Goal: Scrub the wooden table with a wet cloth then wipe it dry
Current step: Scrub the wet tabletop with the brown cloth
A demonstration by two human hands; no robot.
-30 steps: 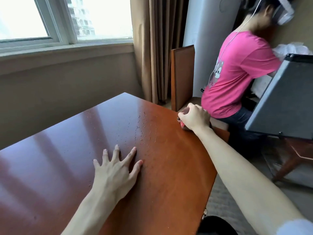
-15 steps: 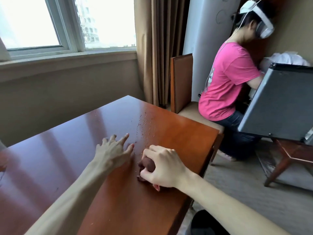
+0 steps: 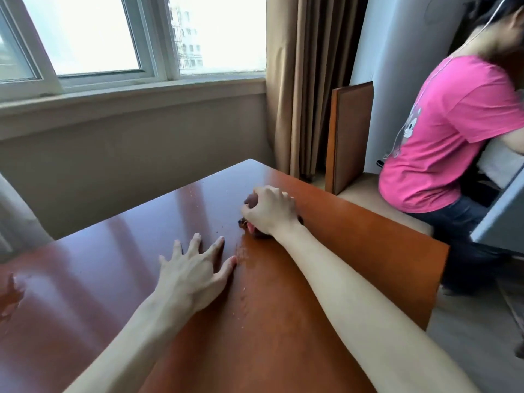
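Since half a second ago our right hand point(image 3: 269, 212) has slid away from us along the counter point(image 3: 354, 251), from just beside the left hand out toward the far right part of the top, carrying the cloth point(image 3: 249, 226) with it. Left hand point(image 3: 195, 272) spread its fingers wider and sits a bit nearer to us.

Right hand now: fist curled over the cloth, pressing it on the wood. Only a small dark-and-pink bit of cloth peeks out at the near edge of the fist and by the thumb; most of it is hidden. Left hand: flat on the counter, fingers wide apart, holding nothing, well apart from the right hand.

We see a trail of water drops point(image 3: 241, 290) running from just beside the left hand toward us, and more by the cloth.

No containers that we can make out. Counts: one cloth, two hands, one counter, one chair point(image 3: 350, 137) beyond the far right corner, one second person in a pink shirt point(image 3: 442, 131) sitting on it, turned away. The shirt has a small cartoon print; no readable writing anywhere. Window point(image 3: 93, 38) and curtain point(image 3: 300, 80) behind.
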